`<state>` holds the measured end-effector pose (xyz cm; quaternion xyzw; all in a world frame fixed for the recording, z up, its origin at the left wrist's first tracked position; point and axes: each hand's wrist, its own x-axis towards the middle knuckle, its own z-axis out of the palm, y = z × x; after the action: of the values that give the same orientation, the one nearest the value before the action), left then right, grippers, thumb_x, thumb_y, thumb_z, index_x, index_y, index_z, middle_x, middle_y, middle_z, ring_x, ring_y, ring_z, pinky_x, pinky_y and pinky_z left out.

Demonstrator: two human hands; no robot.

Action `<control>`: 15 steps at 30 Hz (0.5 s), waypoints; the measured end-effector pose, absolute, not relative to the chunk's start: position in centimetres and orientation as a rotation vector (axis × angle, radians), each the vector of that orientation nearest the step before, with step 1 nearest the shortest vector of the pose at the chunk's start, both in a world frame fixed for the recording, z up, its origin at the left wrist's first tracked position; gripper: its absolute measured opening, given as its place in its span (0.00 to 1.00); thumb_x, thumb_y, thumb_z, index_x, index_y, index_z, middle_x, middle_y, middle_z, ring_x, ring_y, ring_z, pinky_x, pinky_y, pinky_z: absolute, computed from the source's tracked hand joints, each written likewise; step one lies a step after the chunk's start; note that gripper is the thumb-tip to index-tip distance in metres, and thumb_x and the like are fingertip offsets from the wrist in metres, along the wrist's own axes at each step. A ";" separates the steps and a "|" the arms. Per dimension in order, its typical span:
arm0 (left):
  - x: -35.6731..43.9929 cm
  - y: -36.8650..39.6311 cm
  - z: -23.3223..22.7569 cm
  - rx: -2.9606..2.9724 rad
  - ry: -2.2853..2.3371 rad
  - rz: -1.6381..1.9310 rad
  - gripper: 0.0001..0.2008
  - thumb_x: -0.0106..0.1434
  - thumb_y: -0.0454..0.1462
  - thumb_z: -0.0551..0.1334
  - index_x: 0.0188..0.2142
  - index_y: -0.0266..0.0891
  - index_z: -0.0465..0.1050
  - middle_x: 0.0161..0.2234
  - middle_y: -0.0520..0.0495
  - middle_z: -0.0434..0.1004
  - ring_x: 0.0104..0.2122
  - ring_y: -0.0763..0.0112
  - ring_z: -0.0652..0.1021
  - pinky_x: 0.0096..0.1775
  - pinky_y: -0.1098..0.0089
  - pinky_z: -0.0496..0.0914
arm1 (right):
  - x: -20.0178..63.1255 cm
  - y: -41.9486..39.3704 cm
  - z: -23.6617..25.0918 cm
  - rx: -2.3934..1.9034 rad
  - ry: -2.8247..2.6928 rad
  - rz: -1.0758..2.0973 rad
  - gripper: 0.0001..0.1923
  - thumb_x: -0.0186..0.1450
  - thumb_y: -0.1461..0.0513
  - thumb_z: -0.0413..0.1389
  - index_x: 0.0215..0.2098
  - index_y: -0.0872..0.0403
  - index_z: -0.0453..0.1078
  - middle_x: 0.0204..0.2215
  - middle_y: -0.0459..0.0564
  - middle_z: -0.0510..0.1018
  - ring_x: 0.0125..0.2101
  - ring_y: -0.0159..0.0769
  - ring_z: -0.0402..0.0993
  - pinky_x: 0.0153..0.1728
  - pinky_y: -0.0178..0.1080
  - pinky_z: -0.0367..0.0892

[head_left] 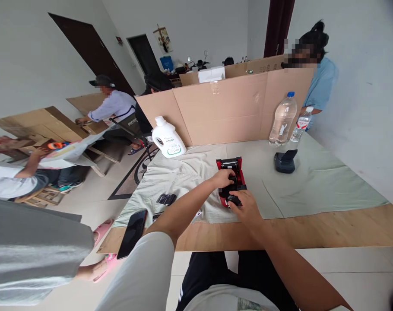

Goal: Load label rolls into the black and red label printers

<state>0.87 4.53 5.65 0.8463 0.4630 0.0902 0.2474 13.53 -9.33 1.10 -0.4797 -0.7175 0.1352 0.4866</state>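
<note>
A red-and-black device (pixel 229 165), open at the top with a roller-like bar at its far end, lies on the cloth in front of me. My left hand (pixel 223 178) reaches into it from the left, its bent fingers closed on a black part inside. At the near end, my right hand (pixel 246 204) has its fingers curled over another black part of the device. My fingers partly cover the inside, so its exact kind is unclear. Left of my forearm lie small black pieces (pixel 166 199) and a dark smartphone (pixel 132 233); a small white item is partly hidden behind that arm.
A white jug (pixel 168 137) stands at the back left before a cardboard screen (pixel 222 110). At the back right are a large water bottle (pixel 283 119), a smaller bottle (pixel 302 125) and a black stand-like object (pixel 285 162). Other people sit beyond; one stands close on my left.
</note>
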 end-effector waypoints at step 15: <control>3.9 4.7 4.7 2.482 1.624 -0.093 0.09 0.53 0.35 0.63 0.36 0.43 0.76 0.39 0.47 0.79 0.43 0.60 0.77 0.51 0.60 0.62 | 12.5 -9.6 0.2 -1.345 -1.816 -0.075 0.18 0.63 0.56 0.53 0.50 0.53 0.69 0.38 0.54 0.69 0.44 0.46 0.63 0.48 0.49 0.60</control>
<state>3.88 4.67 4.68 0.8333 0.5450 -0.0312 0.0868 12.54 -9.64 0.22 -0.5382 -0.7264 -0.0302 0.4263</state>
